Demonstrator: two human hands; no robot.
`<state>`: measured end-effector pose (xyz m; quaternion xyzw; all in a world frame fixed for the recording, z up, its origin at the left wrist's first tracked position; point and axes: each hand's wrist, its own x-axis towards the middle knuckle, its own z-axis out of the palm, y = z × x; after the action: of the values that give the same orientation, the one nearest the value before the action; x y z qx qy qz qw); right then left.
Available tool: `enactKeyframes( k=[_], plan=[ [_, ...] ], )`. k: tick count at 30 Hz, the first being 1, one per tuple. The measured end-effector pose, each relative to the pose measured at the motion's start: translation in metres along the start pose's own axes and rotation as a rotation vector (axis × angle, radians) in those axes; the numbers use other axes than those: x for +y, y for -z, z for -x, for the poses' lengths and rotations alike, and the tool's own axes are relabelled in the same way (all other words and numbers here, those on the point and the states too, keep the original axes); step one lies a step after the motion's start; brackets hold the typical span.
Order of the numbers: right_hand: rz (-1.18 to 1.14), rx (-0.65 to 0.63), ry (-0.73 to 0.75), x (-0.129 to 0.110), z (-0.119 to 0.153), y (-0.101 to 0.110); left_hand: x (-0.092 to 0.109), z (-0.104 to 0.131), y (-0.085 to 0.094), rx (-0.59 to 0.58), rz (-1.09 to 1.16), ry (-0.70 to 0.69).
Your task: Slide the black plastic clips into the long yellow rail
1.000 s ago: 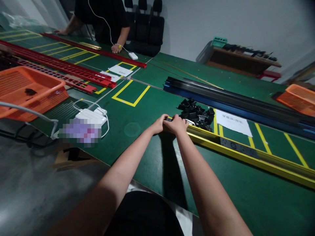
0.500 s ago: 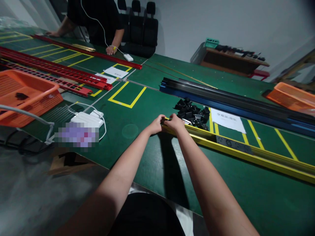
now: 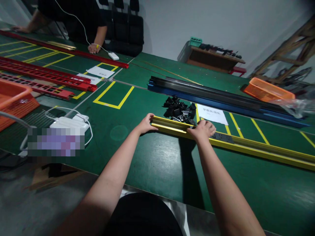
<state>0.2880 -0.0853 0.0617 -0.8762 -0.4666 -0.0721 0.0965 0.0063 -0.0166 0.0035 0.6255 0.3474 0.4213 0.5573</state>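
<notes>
A long yellow metal channel rail [image 3: 258, 150] lies across the table, its open trough facing up. My left hand [image 3: 145, 124] is closed around the rail's left end, thumb on the near side. Farther right along it, my right hand [image 3: 203, 129] rests over the trough with its fingers stretched out and its thumb low at a small dark piece, mostly hidden. Just right of that hand, a black socket module [image 3: 223, 138] sits in the trough. Behind the rail is a heap of black plastic parts [image 3: 179, 109].
Blue and black rails [image 3: 209, 95] lie behind, a labelled paper [image 3: 213, 113] before them. Red rails [image 3: 49, 73] and an orange basket [image 3: 14, 98] are left; another orange basket [image 3: 268, 90] is right. A white power adapter [image 3: 70, 126] lies near the left edge. A person [image 3: 73, 23] stands across the table.
My right hand has slid rightward along the rail, away from my left hand, and the dark piece has moved with it. My left hand stays at the rail's end. The view has turned right.
</notes>
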Motion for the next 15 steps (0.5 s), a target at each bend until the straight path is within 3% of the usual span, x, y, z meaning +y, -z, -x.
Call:
enactKeyframes(
  k=[4, 7, 12, 15],
  plan=[
    [0.009, -0.04, -0.095, 0.036, -0.012, -0.002, 0.003, 0.001, 0.0, -0.009, -0.011, 0.003],
    [-0.045, -0.1, -0.042, 0.042, -0.015, 0.004, 0.003, 0.003, 0.0, -0.013, -0.014, -0.003],
    [-0.302, -0.082, 0.191, 0.01, -0.018, 0.026, 0.002, 0.005, -0.002, -0.011, -0.034, -0.007],
    [-0.318, -0.219, 0.379, -0.026, -0.019, 0.032, 0.004, 0.009, 0.0, -0.003, -0.049, 0.017]
  ],
)
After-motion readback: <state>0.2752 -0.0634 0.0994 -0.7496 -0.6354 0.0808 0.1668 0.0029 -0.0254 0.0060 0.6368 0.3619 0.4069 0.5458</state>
